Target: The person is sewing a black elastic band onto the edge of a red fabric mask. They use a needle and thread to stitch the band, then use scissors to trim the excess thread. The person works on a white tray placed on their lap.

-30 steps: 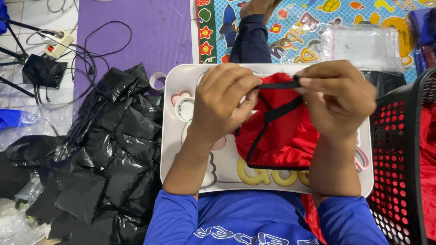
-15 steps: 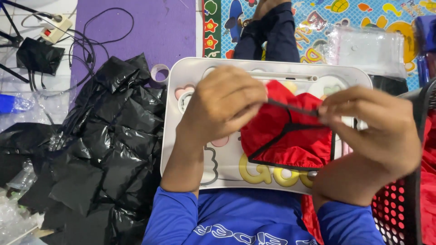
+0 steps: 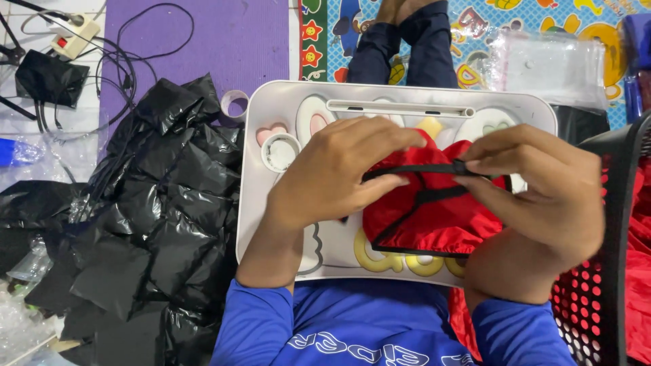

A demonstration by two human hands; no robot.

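Red cloth point(image 3: 434, 217), one piece with black trim, is pinched by both hands, left point(image 3: 332, 176) and right point(image 3: 542, 196).

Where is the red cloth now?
In the head view, the red cloth lies on the white tray, right of centre, between the left hand and right hand.

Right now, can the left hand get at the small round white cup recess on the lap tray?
Probably yes. The left hand grips the red fabric piece with black trim, but the round white cup recess sits uncovered just beside it on the white lap tray.
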